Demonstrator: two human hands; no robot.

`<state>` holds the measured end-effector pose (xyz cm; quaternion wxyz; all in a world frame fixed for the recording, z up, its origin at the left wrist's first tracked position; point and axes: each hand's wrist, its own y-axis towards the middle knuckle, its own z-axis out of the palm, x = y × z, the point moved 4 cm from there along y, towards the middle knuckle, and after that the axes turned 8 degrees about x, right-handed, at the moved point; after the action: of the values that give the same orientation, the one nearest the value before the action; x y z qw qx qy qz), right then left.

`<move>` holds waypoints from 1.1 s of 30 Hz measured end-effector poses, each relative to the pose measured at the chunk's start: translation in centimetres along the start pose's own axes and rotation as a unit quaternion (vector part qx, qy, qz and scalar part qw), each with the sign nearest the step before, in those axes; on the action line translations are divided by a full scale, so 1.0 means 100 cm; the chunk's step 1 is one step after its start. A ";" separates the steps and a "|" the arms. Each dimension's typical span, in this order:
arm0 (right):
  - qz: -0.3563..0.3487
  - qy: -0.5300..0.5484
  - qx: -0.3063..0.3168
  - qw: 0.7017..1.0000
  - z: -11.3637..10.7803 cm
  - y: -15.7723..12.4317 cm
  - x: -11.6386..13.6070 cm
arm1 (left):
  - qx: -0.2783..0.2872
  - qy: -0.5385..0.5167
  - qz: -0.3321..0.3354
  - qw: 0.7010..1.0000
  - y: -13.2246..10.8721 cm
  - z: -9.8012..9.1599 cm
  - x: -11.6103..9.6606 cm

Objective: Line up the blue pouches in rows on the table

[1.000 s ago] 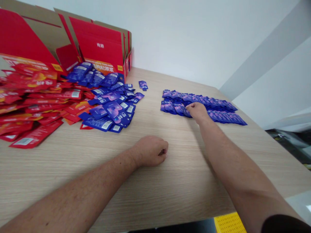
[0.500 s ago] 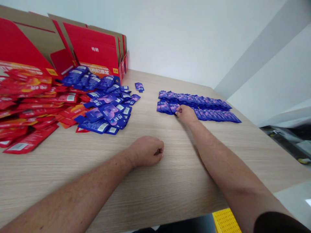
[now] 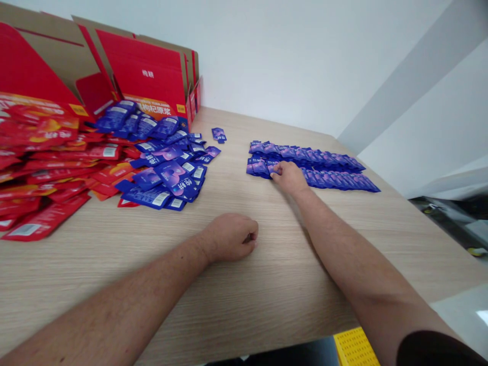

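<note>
Right-hand grip (image 3: pixel 290 178) touches the near row of blue sachets (image 3: pixel 341 180) on the surface (image 3: pixel 290 290); whether it pinches one cannot be told. Far row (image 3: pixel 308 154) lies just behind. Left-hand grip (image 3: pixel 231 236), curled into a loose fist, rests nearer the person.

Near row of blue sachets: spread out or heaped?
Spread out: the near row of blue sachets lies as an overlapping line on the table, with the right hand toward its left end.
</note>
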<state>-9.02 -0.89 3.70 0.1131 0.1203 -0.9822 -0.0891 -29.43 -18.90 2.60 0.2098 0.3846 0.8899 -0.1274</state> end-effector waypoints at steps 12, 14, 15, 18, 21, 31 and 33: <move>0.003 -0.035 0.019 0.999 0.005 0.008 0.042 | 0.002 -0.001 -0.007 1.000 -0.001 -0.001 0.000; 0.012 -0.040 0.022 0.999 0.007 0.009 0.042 | 0.005 0.002 -0.008 1.000 -0.001 -0.002 -0.001; 0.016 -0.041 0.024 0.999 0.008 0.009 0.041 | 0.006 0.004 -0.009 1.000 -0.001 -0.002 -0.001; 0.019 -0.039 0.027 0.999 0.008 0.008 0.041 | 0.005 0.004 -0.010 1.000 -0.001 -0.002 -0.001; 0.000 -0.027 0.026 0.999 0.003 0.001 0.046 | 0.000 0.001 -0.006 1.000 -0.001 -0.001 -0.001; -0.152 0.037 0.230 0.961 -0.008 -0.093 0.087 | -0.020 0.014 -0.046 0.999 -0.003 -0.006 0.002; -0.148 0.038 0.267 0.951 -0.009 -0.105 0.090 | -0.028 0.024 -0.057 0.998 -0.004 -0.009 0.002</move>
<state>-15.03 -13.40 4.26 0.0998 0.2938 -0.9361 0.1657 -30.11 -18.71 3.29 0.1914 0.3300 0.9184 -0.1047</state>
